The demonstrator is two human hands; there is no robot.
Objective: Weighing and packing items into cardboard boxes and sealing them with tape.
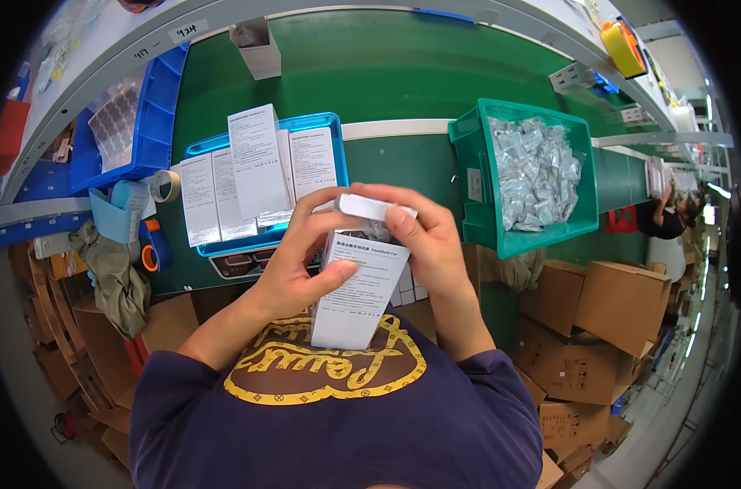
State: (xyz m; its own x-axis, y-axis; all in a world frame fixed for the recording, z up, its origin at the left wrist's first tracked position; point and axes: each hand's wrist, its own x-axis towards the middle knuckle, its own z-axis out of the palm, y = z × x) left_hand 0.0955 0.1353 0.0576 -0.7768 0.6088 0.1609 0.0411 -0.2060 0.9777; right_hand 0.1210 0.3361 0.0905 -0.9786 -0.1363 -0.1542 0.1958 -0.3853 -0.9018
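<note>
In front of my chest I hold a white printed carton (356,297), its top end tilted away from me. My left hand (305,253) is closed on the carton's left side, the thumb lying across the printed face. The fingers of my right hand (427,236) are bent over the top end, pinching the white top flap (374,207), which stands raised. Something clear and shiny shows in the carton's mouth under my right thumb; what it is I cannot make out. Beyond my left hand, several similar white cartons (258,159) lie on a blue tray (342,130).
At right, a green bin (476,216) holds several clear plastic packets. The tray rests on a scale (240,265). Another white carton (260,53) stands at the back. To the left are a blue bin (154,122) and a tape roll (165,186). Brown cardboard boxes (566,359) are piled at right.
</note>
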